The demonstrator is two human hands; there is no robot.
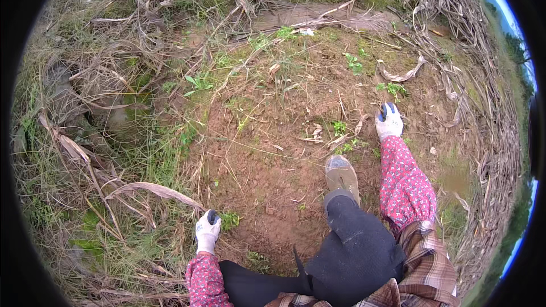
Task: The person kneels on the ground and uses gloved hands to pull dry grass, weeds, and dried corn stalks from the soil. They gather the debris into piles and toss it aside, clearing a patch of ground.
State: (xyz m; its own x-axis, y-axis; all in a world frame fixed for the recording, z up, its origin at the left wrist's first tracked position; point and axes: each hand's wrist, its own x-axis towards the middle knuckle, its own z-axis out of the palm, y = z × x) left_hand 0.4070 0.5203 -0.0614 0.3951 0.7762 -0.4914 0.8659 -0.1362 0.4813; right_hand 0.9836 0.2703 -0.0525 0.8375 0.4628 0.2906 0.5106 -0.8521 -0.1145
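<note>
My left hand point(208, 229), in a white glove with dark blue fingertips, is low in the view at the edge of the dry grass. Its fingers are curled at the end of a long dry leaf point(160, 190); whether they grip it I cannot tell. A small green plant point(229, 220) grows just right of it. Farther out on the right, my right hand point(389, 120), gloved alike, reaches down to the reddish soil with bent fingers. Its fingertips are partly hidden, and no held object can be made out. A leafy green weed point(396, 88) stands just beyond it.
My shoe point(342, 175) rests on bare soil point(273, 179) between the hands. Dry stalks and tangled grass point(140, 153) cover the left side. A long heap of dry stalks point(497, 136) curves along the right. Small weeds point(339, 127) and a curled dry leaf point(401, 76) lie ahead.
</note>
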